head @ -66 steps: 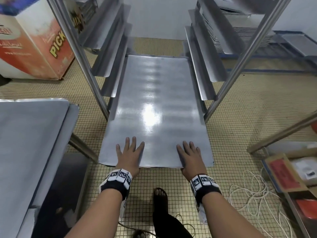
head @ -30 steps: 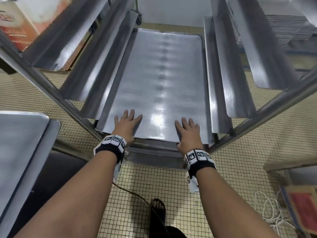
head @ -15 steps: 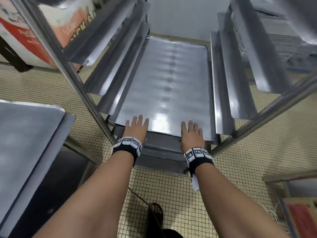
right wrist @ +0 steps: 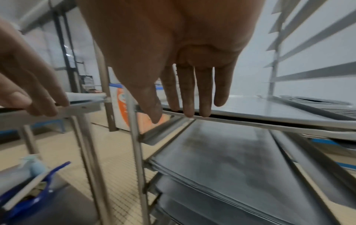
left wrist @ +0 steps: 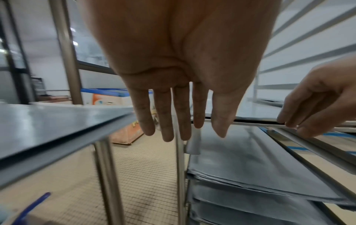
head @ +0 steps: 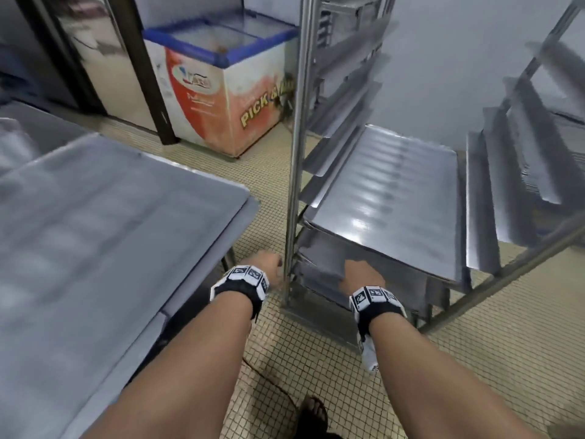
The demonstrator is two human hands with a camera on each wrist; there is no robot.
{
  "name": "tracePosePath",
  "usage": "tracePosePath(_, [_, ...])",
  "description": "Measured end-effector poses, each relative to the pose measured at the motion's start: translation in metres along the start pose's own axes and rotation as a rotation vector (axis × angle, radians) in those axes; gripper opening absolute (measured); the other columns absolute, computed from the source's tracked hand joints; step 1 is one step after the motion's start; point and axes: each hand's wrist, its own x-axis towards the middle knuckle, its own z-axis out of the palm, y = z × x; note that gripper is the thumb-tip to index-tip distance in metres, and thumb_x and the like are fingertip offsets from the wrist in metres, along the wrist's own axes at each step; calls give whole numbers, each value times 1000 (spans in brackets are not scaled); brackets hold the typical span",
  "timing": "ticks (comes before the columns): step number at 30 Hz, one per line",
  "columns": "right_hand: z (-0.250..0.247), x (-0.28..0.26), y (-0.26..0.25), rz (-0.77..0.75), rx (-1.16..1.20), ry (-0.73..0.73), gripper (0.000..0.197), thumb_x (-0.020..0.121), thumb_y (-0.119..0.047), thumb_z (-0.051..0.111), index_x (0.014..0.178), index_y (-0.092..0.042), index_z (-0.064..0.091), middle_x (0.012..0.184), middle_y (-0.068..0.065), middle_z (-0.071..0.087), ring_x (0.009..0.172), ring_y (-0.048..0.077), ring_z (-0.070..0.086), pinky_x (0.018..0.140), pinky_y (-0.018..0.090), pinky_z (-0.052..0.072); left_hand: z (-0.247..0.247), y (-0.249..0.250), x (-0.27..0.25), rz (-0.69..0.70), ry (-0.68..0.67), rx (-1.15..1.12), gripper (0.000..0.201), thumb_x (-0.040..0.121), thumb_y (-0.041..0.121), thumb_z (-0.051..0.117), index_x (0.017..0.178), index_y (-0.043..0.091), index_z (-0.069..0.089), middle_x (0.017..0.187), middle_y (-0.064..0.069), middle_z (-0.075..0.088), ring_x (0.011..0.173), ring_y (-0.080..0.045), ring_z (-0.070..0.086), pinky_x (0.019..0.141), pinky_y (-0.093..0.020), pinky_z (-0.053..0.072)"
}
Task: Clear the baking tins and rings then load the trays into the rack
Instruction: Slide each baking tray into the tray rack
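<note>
A flat metal tray (head: 389, 198) lies pushed into the steel rack (head: 294, 153) on a low pair of rails, with more trays (left wrist: 260, 167) stacked on the levels beneath. My right hand (head: 361, 274) is at this tray's front edge. In the right wrist view its straight fingertips (right wrist: 192, 112) touch the rim of the tray (right wrist: 269, 109). My left hand (head: 269, 267) hangs empty just left of the rack's front post, its fingers (left wrist: 167, 134) straight, between the rack and the table. Another large tray (head: 95, 232) lies on the table to the left.
A chest freezer (head: 228, 90) stands behind the table and rack. Empty angled rails (head: 519, 172) line the rack's right side. A cable (head: 269, 381) runs over the tiled floor by my foot. A blue-rimmed container (right wrist: 38, 197) sits under the table.
The tray slid fully into the rack. Both palms have come off its top: my left hand has moved left past the post, my right has dropped to the front edge. My view swung left.
</note>
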Motion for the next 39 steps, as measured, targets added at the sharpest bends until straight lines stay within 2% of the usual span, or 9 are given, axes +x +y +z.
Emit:
tracePosePath(6, [-2,-32,-133,-269,55,66,30,94,-32,54,117,-13,61,115,11,66,103,32,65,86,40,56,-7,-116,-93,-260,130,-124,36,90,31,59,123,19,64,124,-15,66,113,-36,64,91,-38,52])
tracePosePath(9, [5,-47,-194,-375,75,36,35,91,-40,58,115,-14,64,109,11,68,97,30,68,84,40,57,3,-173,-140,-437,155,-189,44,91,31,62,134,19,58,135,-10,59,122,-31,59,98,-37,50])
tracePosePath(16, [29,-63,-300,-556,54,-67,32,92,-34,58,114,-12,67,114,11,69,104,30,66,91,40,55,46,-270,-241,-838,163,-286,57,93,43,57,145,23,45,144,-8,48,132,-32,47,107,-43,44])
tracePosePath(20, [38,-60,-332,-498,-8,-72,30,89,-41,54,86,-14,67,107,10,71,101,31,65,90,39,53,76,-288,-284,-1073,185,-346,66,92,60,52,149,32,35,161,-4,23,146,-33,23,113,-54,29])
tracePosePath(25, [38,-50,-367,-456,-31,-82,36,88,-42,53,96,-13,73,107,8,73,101,29,67,85,33,51,109,-294,-304,-1176,184,-442,72,89,63,53,149,38,22,163,-8,9,150,-33,9,112,-60,30])
tracePosePath(29, [34,-41,-387,-430,-73,-114,36,91,-34,54,119,-14,68,132,10,61,125,35,55,105,52,40,118,-296,-301,-1172,199,-474,81,91,63,50,156,36,9,166,-9,-6,153,-34,-3,119,-56,23])
tracePosePath(32, [35,-28,-402,-477,-22,-159,39,87,-30,60,121,-11,66,129,13,62,120,34,57,103,45,46,111,-296,-299,-1182,198,-518,84,90,62,54,156,34,11,166,-12,-7,153,-36,-5,122,-51,20])
tracePosePath(35, [30,-19,-414,-500,-22,-143,38,86,-31,61,117,-11,67,126,14,63,117,34,59,100,44,48,101,-293,-291,-1309,277,-596,90,80,60,70,152,34,22,164,-12,-2,150,-42,-6,117,-55,29])
tracePosePath(39, [22,-15,-425,-485,-147,-150,40,85,-36,57,118,-16,69,131,10,62,124,37,55,105,49,41,83,-286,-284,-1610,439,-786,139,52,55,93,155,24,4,147,-19,24,137,-41,25,104,-53,42])
